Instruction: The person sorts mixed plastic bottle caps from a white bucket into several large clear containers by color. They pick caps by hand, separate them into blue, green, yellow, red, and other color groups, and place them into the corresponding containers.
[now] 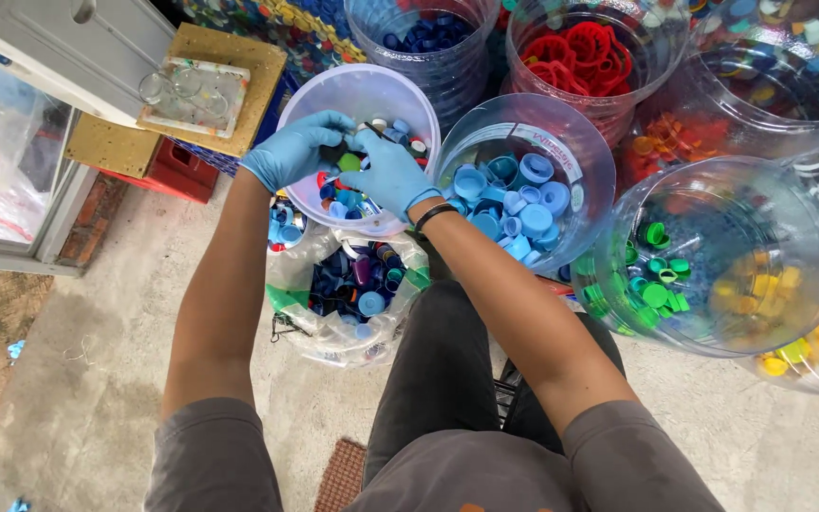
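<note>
- Your fingers (353,142) on both gloved hands are curled down into the mixed caps; whether they pinch any one cap you cannot tell, since the fingertips are buried among them
- Clear big jar (713,256) on your right lies tilted, with green caps at its near side and yellow ones deeper in
- Clear jar (523,180) just right of the bucket holds light blue caps
- White bucket (357,95) sits straight ahead of you, touching the blue-cap jar, with a shallow layer of mixed coloured caps at its bottom
- Plastic bag (348,294) below the bucket, between your forearms, is open and holds dark blue and purple caps
- Two more clear jars stand behind: one of dark blue caps (428,33), one of red caps (585,52)
- Your left hand (296,147) rests over the bucket's left side, fingers bent toward the middle
- Your right hand (391,175) meets it from the right, a black band (433,213) on the wrist
- Green cap (349,162) lies between the two hands, touching both gloves
</note>
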